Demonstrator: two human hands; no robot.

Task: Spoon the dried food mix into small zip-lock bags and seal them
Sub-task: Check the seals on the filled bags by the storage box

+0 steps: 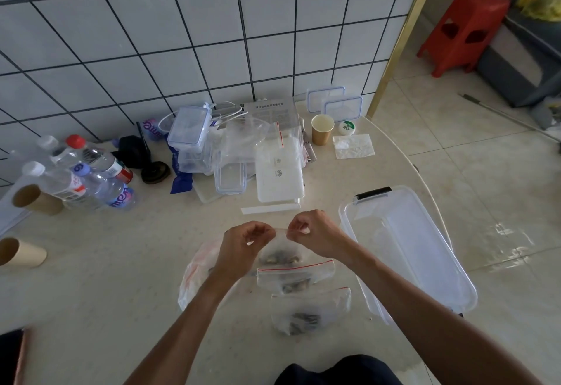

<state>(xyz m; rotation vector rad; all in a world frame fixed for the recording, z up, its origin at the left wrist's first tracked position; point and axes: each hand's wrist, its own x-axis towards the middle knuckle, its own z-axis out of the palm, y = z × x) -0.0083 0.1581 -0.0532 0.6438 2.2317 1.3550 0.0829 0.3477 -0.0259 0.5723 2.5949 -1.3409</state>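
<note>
**Both hands pinching top of a small bag**

While both hands are raised over the table (100,269), the left hand (247,240) & right hand (309,229) each pinch one end of the top edge of a small zip-lock bag (280,252), fingers curled in tight, thumbs vs. forefingers. Bag's mouth strip spans the short gap btwn the two hands; its body hangs below them w/ a dark clump of dried mix at the bottom. Can't tell if the strip is sealed yet.

Just below, nearer the person, a 2nd filled bag (296,275) w/ red zip line lies flat, and a 3rd filled bag (309,308) lies below that, overlapping slightly. Under the left forearm sits a larger clear bag (194,272), crumpled.

Right of the hands: a clear storage bin (406,248) w/ black latch, close beside the right forearm; its far side is near the rounded table rim. Beyond the hands: white box (279,169), just apart. Left side has open tabletop out to the paper cups (21,255) and the bottles (91,172) near the tiled wall.
</note>
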